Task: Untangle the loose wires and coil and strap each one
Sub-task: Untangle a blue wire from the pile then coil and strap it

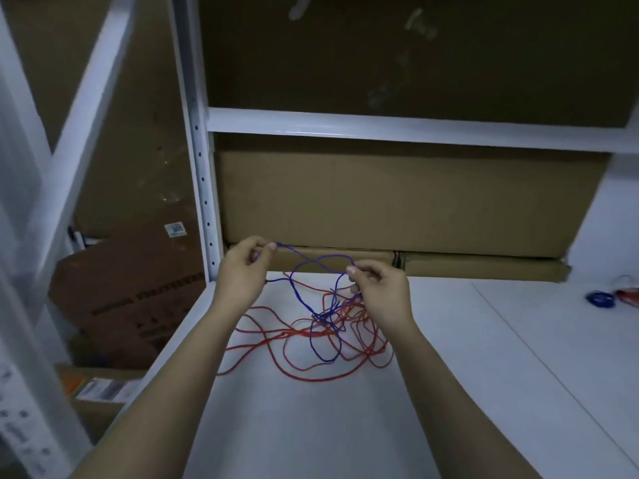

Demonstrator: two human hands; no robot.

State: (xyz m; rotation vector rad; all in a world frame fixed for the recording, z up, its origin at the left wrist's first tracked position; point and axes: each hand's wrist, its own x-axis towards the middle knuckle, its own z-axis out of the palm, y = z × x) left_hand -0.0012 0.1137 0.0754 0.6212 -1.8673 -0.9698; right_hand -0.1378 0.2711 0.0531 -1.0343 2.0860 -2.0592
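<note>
A: What are the two hands doing with the blue wire (313, 267)?

B: The left hand (242, 271) pinches it between thumb and fingers (271, 247), and the right hand (377, 292) pinches another stretch of it, so a span hangs lifted between the two sets of fingers, above the desk (345, 426).

A: Why hold it up like that?

B: I'd judge it is to pull the blue strand apart from the red wire (311, 375). Held up, its loops stand out, and one can see where they cross.

A: And the snarl itself?

B: Just below the right fingers, where blue loops drop into the red ones. The red wire sprawls in loose curves on the desk, below and between both hands, with nothing gripping it.

A: Anything already finished?

B: Well off to the right of the right fingers lie a small blue coil (601, 299) and something red (627, 295) beside it; too small to tell if they are strapped.
</note>
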